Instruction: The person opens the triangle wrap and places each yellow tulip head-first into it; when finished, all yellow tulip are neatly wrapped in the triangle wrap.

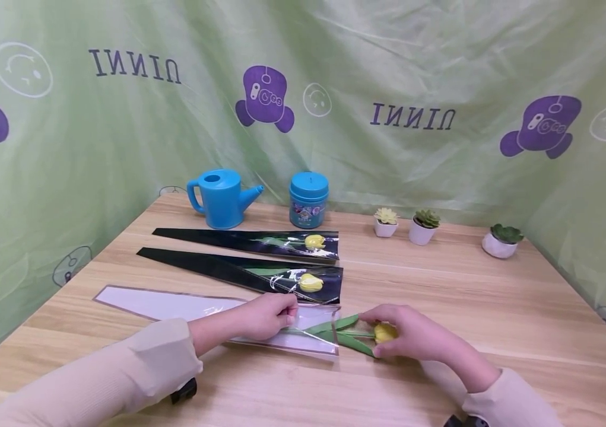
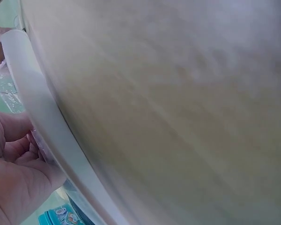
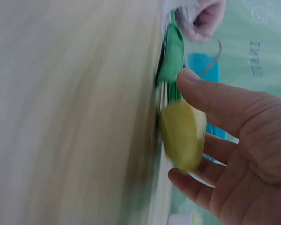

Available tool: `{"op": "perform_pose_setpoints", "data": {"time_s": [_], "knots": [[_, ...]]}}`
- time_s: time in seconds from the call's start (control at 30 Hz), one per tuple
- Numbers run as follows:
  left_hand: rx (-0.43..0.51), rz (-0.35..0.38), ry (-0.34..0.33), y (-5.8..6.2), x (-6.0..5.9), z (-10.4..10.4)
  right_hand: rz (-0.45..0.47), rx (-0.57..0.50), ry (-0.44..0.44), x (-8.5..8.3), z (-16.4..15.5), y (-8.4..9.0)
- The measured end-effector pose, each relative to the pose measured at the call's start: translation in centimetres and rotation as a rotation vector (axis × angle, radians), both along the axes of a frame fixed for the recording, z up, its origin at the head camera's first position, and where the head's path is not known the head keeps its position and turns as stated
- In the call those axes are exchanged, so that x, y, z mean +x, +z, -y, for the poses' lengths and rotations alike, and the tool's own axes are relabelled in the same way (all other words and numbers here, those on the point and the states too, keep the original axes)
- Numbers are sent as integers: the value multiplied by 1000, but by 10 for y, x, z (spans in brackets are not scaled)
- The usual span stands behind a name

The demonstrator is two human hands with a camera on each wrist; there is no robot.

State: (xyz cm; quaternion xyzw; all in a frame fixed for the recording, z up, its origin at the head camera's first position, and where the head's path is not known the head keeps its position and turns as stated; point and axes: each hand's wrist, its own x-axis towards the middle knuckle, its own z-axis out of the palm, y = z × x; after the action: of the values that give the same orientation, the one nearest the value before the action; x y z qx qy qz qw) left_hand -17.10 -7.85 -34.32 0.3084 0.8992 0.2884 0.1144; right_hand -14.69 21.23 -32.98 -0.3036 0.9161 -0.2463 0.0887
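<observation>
Left hand (image 1: 267,316): I am pinching the clear sleeve's (image 1: 185,305) open end on the counter (image 1: 441,296).
Right hand (image 1: 415,335): I am gripping the yellow tulip (image 1: 384,332), stem inside sleeve.

You're looking at a light wooden table (image 1: 495,308) hemmed in by a wrinkled green backdrop (image 1: 121,148) printed with purple robot figures (image 1: 265,98), pale smiley circles (image 1: 22,69) and mirrored lettering (image 1: 412,116). Light falls soft and even, with faint sheen on the cloth's folds.

Head cam above table (image 1: 495,308); wrist cams close, sideways.
</observation>
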Motion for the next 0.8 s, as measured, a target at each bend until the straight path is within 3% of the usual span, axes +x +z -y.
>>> {"op": "perform_pose_setpoints", "data": {"time_s": [0.37,0.8], "knots": [[-13,28,19,1,0,3,-26,-31,43,-6,-25,-6],[-7,-11,1,0,0,3,-71,-112,25,-1,-19,-7]]}}
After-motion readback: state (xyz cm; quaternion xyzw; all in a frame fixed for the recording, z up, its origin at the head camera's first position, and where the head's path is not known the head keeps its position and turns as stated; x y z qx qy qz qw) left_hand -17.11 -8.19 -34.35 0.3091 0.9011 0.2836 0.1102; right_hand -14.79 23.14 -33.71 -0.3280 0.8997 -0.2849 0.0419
